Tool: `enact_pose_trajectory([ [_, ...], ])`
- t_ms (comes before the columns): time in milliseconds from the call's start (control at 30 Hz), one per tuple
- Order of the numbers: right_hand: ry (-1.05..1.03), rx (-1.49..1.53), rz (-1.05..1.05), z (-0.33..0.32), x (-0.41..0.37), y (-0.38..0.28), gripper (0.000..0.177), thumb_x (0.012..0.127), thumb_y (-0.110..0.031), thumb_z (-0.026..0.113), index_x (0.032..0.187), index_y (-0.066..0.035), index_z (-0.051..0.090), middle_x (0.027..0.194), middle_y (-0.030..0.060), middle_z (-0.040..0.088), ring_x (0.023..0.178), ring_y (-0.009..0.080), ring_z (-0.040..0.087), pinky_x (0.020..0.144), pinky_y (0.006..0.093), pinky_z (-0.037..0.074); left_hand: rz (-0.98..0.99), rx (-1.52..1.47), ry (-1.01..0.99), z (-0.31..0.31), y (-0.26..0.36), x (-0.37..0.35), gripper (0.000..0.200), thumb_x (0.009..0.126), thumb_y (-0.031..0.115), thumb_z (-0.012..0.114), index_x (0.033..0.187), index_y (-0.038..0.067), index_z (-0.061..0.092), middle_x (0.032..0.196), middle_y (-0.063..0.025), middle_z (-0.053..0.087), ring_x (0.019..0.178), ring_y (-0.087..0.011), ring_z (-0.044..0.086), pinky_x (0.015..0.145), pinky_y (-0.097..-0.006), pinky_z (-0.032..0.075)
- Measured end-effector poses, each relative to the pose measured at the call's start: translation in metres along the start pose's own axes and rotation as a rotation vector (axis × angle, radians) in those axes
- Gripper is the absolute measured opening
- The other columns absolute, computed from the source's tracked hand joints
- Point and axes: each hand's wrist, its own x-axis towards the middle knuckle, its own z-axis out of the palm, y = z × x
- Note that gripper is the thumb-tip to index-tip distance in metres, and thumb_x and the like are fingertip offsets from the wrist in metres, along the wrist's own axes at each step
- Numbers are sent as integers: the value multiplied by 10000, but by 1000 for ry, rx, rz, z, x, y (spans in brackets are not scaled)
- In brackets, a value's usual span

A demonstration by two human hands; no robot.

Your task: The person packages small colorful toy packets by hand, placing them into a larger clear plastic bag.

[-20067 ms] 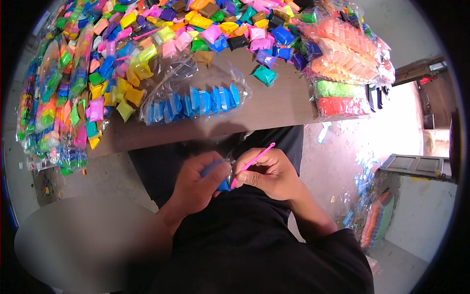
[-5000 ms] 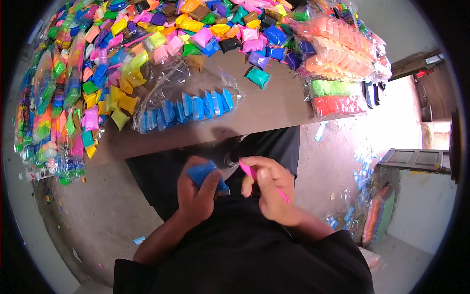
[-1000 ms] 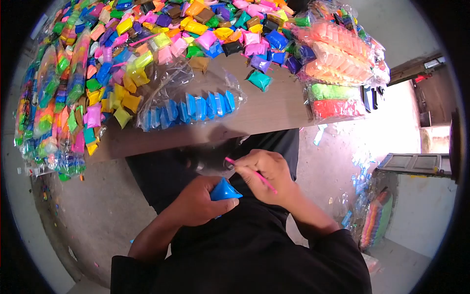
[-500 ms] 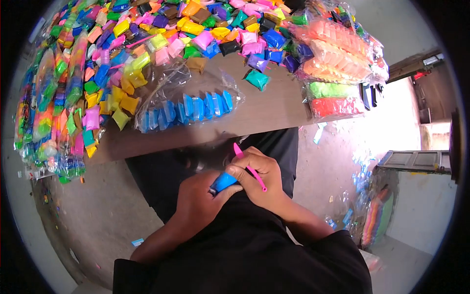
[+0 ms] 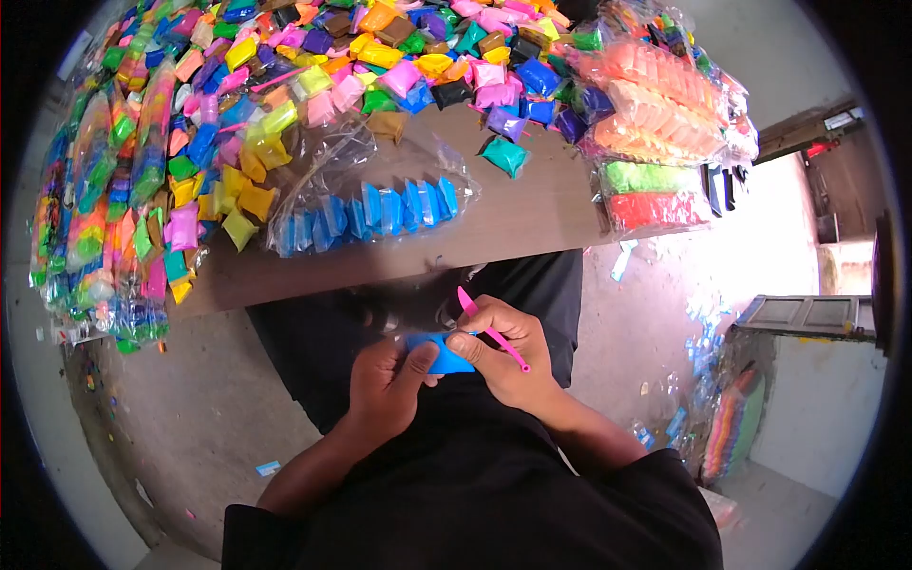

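Note:
A small blue packet [image 5: 445,355] is stretched between both hands in front of my lap. My left hand [image 5: 388,382] pinches its left end with the thumb on top. My right hand [image 5: 508,351] grips its right end between thumb and fingers. A pink pointed tool [image 5: 494,332] also lies in my right hand, slanting across it with both ends sticking out. On the table [image 5: 513,223], beyond my hands, a clear plastic bag [image 5: 332,157] holds a row of blue packets [image 5: 389,211].
Many coloured packets [image 5: 399,76] are heaped at the table's back and left. Filled bags of orange packets [image 5: 655,100] and red packets [image 5: 655,209] stand at the right. Blue wrappers [image 5: 703,342] litter the floor on the right, near a striped bundle [image 5: 731,423].
My left hand has turned and now pinches the packet by its end. The blue packet shows flatter and wider between my hands. The pink tool has shifted slightly right.

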Motion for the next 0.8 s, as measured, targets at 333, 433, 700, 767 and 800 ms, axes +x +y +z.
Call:
enact_pose_trajectory([
  [333, 117, 106, -2, 11, 3, -10, 201, 1009, -124, 666, 857, 6, 642, 841, 41, 624, 747, 110, 588, 691, 269, 459, -26, -182, 52, 10, -1, 1, 333, 1073, 244, 558, 856, 11, 659, 668, -28, 628, 579, -74, 555, 579, -225, 463],
  [433, 154, -64, 48, -1, 1, 7, 187, 1017, -111, 646, 878, 12, 659, 836, 45, 642, 762, 111, 608, 695, 275, 476, -20, 25, -48, -1, 2, 1, 197, 997, 180, 686, 924, -3, 697, 721, -32, 678, 628, -73, 607, 595, -219, 484],
  [700, 317, -105, -70, -11, 4, 20, 131, 994, -121, 682, 942, -4, 709, 846, 27, 678, 787, 95, 616, 723, 261, 487, -73, 65, 6, 6, -11, 7, 264, 890, 88, 793, 1100, -53, 714, 889, -118, 763, 774, -122, 723, 689, -291, 569],
  [767, 370, 7, -21, -16, 7, 18, 91, 977, -97, 697, 999, -15, 727, 874, 22, 684, 801, 95, 618, 748, 254, 490, 365, 553, 143, -1, -9, 12, 288, 849, -1, 779, 1126, -43, 714, 959, -165, 763, 840, -210, 756, 749, -329, 597],
  [800, 281, -19, 13, -15, 4, 15, 125, 994, -101, 676, 1056, 2, 712, 910, 37, 675, 802, 93, 609, 752, 251, 485, 366, 557, 146, -3, -9, 12, 288, 849, -1, 779, 1126, -43, 714, 959, -165, 763, 840, -210, 756, 749, -329, 597],
])
